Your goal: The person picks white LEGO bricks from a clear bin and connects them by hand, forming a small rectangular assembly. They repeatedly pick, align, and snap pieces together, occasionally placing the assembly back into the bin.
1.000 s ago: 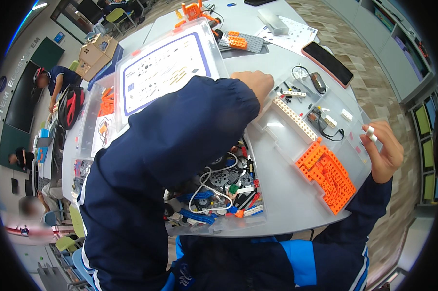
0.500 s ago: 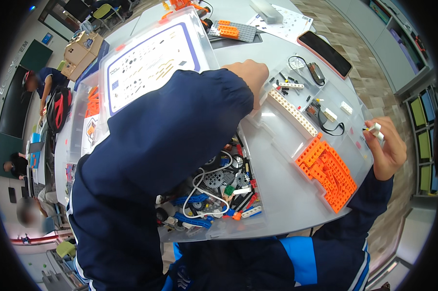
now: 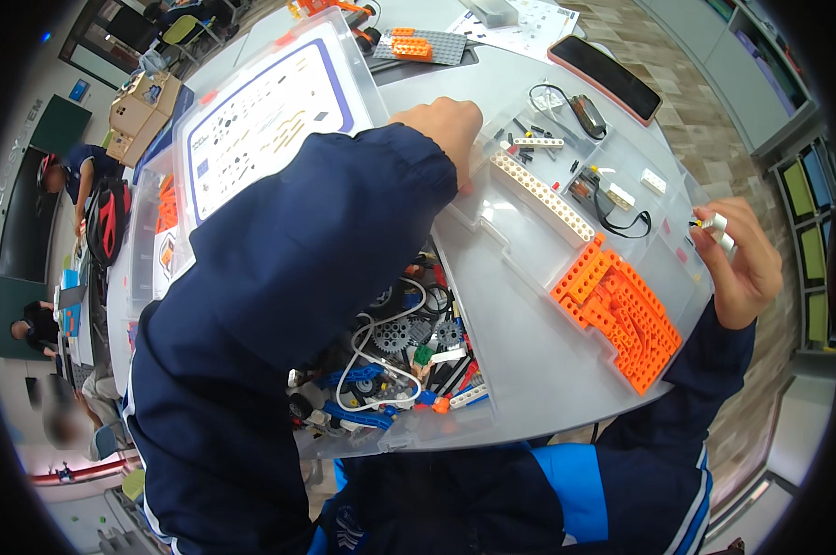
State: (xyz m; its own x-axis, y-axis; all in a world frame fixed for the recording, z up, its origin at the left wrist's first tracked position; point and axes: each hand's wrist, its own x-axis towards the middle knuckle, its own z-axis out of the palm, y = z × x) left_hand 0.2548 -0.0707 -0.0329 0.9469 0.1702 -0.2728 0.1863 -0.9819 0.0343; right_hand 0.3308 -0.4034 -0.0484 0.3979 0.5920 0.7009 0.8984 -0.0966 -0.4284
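a small white rounded plastic piece (image 3: 714, 223) is pinched by the right hand (image 3: 747, 263) beside a compartmented clear plastic tray (image 3: 521, 235), while the left hand (image 3: 444, 135) is held near the tray's opposite edge, its underside hidden, so its grip cannot be told.

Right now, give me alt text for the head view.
Right hand pinches a small white piece beside a clear tray holding orange parts. Left hand is by the tray's left edge, sleeve over a bin of mixed pieces.
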